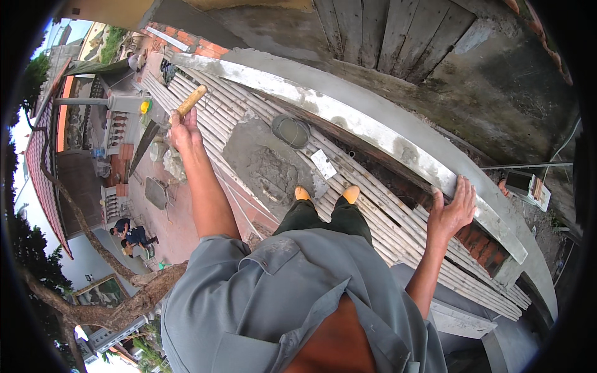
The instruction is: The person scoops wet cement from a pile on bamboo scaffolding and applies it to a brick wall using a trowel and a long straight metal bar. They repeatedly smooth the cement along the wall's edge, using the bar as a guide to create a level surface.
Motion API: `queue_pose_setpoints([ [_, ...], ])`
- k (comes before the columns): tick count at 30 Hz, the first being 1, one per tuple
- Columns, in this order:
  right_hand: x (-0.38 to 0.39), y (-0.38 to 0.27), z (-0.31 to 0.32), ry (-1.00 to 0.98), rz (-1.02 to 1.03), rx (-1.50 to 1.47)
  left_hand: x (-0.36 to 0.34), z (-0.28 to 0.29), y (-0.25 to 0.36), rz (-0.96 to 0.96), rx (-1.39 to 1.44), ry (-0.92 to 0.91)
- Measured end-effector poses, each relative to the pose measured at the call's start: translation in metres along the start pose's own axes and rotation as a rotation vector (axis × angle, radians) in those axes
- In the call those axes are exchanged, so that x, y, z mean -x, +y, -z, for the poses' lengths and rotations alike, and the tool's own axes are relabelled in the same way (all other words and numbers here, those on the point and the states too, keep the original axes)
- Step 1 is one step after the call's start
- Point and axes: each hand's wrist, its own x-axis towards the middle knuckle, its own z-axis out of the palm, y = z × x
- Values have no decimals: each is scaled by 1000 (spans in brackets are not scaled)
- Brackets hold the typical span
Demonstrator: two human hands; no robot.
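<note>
In my left hand point(185, 132), raised over the left side of the scaffold, is a trowel by its wooden handle point(191, 101). Its dark, pointed blade point(144, 148) seems to extend down and left of my fist. My right hand point(453, 210) lies on a long pale board point(379, 132) smeared with mortar, its fingers stretched over the edge and thumb apart. This board runs along a grey mortared ledge point(429, 133). By my feet a patch of wet mortar point(267, 171) sits on a grey sheet, with a dark bucket point(290, 132) at its far edge.
Bamboo poles point(373, 214) form the platform under my yellow shoes point(351, 194). A white speckled tile-like piece point(323, 164) lies on them. Brickwork point(482, 248) shows in a gap below the board. Down left are a wheelbarrow point(155, 193), a tree branch point(134, 304) and seated people point(134, 236).
</note>
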Motion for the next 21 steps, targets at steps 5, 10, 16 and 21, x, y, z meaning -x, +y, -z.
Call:
queue_pose_setpoints([
  [5, 4, 6, 1, 39, 43, -1, -79, 56, -47, 122, 96, 12],
  [10, 3, 10, 10, -4, -31, -86, -110, 32, -75, 258, 151, -9],
  [16, 1, 9, 14, -17, -46, -103, -113, 35, -74, 241, 133, -127],
  [21, 2, 10, 13, -7, -31, -108, -115, 37, -68, 259, 111, -182],
])
